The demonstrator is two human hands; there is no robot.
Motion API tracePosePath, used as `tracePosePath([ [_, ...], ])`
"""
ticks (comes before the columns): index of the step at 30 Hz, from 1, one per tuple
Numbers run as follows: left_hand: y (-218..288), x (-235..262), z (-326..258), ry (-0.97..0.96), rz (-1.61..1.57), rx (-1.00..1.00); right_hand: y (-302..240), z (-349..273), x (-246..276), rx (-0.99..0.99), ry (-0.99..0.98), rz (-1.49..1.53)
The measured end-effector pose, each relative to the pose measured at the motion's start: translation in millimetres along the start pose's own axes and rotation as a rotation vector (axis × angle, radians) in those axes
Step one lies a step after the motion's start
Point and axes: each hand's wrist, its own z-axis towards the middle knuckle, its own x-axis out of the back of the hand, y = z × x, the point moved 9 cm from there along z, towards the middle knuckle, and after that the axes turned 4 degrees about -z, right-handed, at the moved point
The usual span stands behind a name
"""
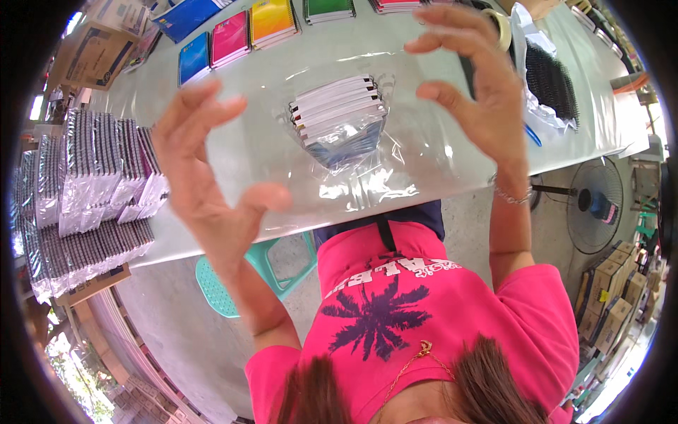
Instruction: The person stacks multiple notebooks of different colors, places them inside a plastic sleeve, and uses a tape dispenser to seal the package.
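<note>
Both my hands are raised over the white table with fingers spread and curved, holding nothing. My left hand (pixel 205 159) is on the left side, thumb pointing inward. My right hand (pixel 480 88) is higher up on the right, its thumb also turned inward. Between and below them lies a stack of spiral notebooks (pixel 337 106), white page edges up, partly inside a clear plastic bag (pixel 360 177). The bag's loose, shiny film spreads on the table toward me. Neither hand appears to touch the bag or the notebooks.
Along the far edge lie a blue notebook (pixel 194 58), a pink notebook (pixel 230 37), a yellow notebook (pixel 272 20) and a green notebook (pixel 328 8). Wrapped notebook piles (pixel 92 169) crowd the left. Black spiral coils (pixel 552 85), a blue pen (pixel 532 134) and tape (pixel 503 30) sit right.
</note>
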Motion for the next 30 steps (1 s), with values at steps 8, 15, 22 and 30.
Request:
tracePosePath([
  [8,-79,-52,-73,0.246,-0.068,0.25,50,-80,-48,-0.272,-0.039,0.332],
  [15,-49,-63,-49,0.104,0.249,0.122,35,-70,-77,-0.17,-0.21,0.221],
  [22,-34,-58,-18,-0.111,0.332,0.078,37,-51,-80,-0.238,-0.198,0.428],
  [30,-55,-55,-7,-0.185,0.196,0.344,52,-32,-84,-0.365,-0.186,0.556],
])
